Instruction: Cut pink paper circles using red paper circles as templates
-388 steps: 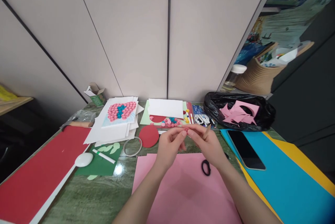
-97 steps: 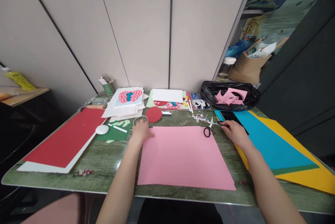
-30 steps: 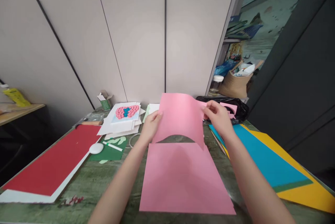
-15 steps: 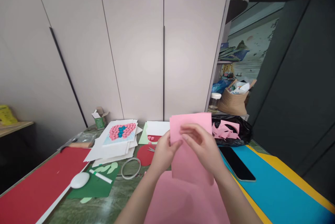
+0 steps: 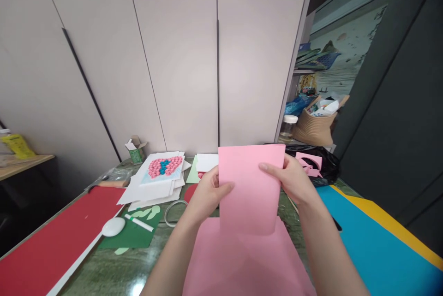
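A folded sheet of pink paper (image 5: pixel 249 194) is held upright in front of me. My left hand (image 5: pixel 207 193) grips its left edge, thumb on the near face and fingers behind. On the upper right edge, my right hand (image 5: pixel 292 176) pinches it the same way, its fingers mostly hidden behind the sheet. Below it, a larger pink sheet (image 5: pixel 247 263) lies at the table's near edge. To the left, a roll of tape (image 5: pixel 176 213) and part of a red paper circle (image 5: pixel 191 192) show beside my left hand.
Left lie red card (image 5: pixel 65 236), a white computer mouse (image 5: pixel 113 227), a glue pen (image 5: pixel 139 222) on green paper (image 5: pixel 138 239), and white sheets with a pink-and-blue butterfly picture (image 5: pixel 165 168). Right are blue card (image 5: pixel 374 240), a mostly covered phone (image 5: pixel 337 224) and a black bag (image 5: pixel 330 167) of pink scraps.
My right hand has moved from the paper's near face to its right edge. The folded sheet now faces me squarely. The view has shifted slightly.
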A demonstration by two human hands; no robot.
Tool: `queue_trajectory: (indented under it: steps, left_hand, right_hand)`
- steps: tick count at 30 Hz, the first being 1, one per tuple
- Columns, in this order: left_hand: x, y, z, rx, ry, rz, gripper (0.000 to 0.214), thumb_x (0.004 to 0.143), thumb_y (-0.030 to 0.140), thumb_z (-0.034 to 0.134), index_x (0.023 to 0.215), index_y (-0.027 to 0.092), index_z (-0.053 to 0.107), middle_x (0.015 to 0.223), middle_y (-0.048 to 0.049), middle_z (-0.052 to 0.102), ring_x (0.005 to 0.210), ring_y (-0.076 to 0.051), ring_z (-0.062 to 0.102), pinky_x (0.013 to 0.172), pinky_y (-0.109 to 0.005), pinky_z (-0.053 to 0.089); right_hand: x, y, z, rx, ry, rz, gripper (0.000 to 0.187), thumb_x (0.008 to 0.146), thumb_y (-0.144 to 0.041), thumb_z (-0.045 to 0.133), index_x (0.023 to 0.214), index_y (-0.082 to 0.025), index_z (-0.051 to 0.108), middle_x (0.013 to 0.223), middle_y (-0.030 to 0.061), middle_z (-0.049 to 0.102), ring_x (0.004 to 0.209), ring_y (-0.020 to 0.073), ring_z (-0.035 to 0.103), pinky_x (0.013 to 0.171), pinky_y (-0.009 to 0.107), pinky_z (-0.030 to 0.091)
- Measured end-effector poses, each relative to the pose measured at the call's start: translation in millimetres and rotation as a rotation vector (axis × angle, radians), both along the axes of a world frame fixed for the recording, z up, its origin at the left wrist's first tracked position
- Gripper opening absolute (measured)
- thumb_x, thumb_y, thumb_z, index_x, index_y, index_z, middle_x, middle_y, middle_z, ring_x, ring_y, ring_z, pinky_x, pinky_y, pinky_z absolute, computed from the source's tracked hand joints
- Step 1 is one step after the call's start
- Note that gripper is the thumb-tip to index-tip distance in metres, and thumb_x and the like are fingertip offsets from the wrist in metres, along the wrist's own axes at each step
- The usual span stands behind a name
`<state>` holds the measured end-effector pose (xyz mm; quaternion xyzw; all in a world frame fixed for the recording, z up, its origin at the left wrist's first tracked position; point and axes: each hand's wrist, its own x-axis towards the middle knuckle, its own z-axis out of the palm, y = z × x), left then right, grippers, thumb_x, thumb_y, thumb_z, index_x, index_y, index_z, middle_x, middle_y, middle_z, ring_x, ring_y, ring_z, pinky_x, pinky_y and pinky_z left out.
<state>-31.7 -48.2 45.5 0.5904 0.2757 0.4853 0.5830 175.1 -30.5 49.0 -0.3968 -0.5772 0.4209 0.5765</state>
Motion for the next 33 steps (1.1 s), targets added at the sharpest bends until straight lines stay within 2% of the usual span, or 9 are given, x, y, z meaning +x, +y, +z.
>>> queue_trajectory:
  steps: [4, 7, 12, 23, 27, 33]
  left_hand:
    - [4, -1, -1.0, 0.043, -0.001, 0.217, 0.034, 0.075, 0.033, 0.06, 0.105, 0.017, 0.058, 0.108, -0.0093, 0.064, 0.094, -0.025, 0.061, 0.075, -0.031, 0.049]
    - [5, 1, -5.3, 0.038, -0.015, 0.287, 0.033, 0.075, 0.037, 0.059, 0.101, 0.016, 0.06, 0.101, -0.0085, 0.067, 0.09, -0.025, 0.062, 0.071, -0.03, 0.049]
    - [2, 4, -6.9, 0.008, -0.011, 0.278, 0.032, 0.073, 0.037, 0.061, 0.097, 0.015, 0.061, 0.096, -0.0087, 0.069, 0.09, -0.026, 0.063, 0.069, -0.03, 0.05]
    - [2, -15, 11.5, -0.07, -0.045, 0.233, 0.031, 0.071, 0.032, 0.064, 0.094, 0.012, 0.061, 0.089, -0.0104, 0.069, 0.077, -0.024, 0.065, 0.062, -0.03, 0.049]
    - [2, -15, 10.3, -0.052, -0.034, 0.231, 0.029, 0.072, 0.031, 0.062, 0.095, 0.012, 0.061, 0.089, -0.0103, 0.069, 0.077, -0.024, 0.064, 0.062, -0.03, 0.049]
    - [-1, -10, 4.4, -0.002, 0.03, 0.226, 0.029, 0.074, 0.034, 0.061, 0.097, 0.015, 0.062, 0.094, -0.0083, 0.068, 0.079, -0.021, 0.064, 0.065, -0.029, 0.049]
  right_hand:
    - [-7, -1, -3.0, -0.016, -0.041, -0.013, 0.035, 0.063, -0.033, 0.073, 0.091, -0.016, 0.063, 0.094, 0.0094, 0.069, 0.08, 0.0264, 0.065, 0.066, 0.036, 0.052]
    - [-11, -1, -1.6, -0.009, -0.062, -0.004, 0.035, 0.062, -0.032, 0.074, 0.091, -0.016, 0.063, 0.093, 0.0083, 0.07, 0.081, 0.0262, 0.064, 0.066, 0.035, 0.052]
    - [-9, -4, 5.0, 0.046, 0.033, 0.062, 0.035, 0.066, -0.031, 0.071, 0.098, -0.019, 0.06, 0.097, 0.0073, 0.068, 0.083, 0.0225, 0.064, 0.069, 0.032, 0.052]
    - [6, -11, 8.1, -0.025, 0.087, 0.147, 0.027, 0.07, -0.02, 0.07, 0.096, -0.018, 0.065, 0.083, 0.005, 0.072, 0.068, 0.016, 0.066, 0.064, 0.026, 0.051]
    - [8, -12, 8.7, -0.037, 0.087, 0.158, 0.024, 0.071, -0.02, 0.069, 0.095, -0.019, 0.066, 0.08, 0.0035, 0.072, 0.065, 0.0135, 0.065, 0.061, 0.023, 0.05]
    - [9, -13, 9.3, -0.04, 0.063, 0.151, 0.024, 0.071, -0.022, 0.07, 0.095, -0.019, 0.066, 0.082, 0.004, 0.072, 0.072, 0.0156, 0.066, 0.065, 0.024, 0.051]
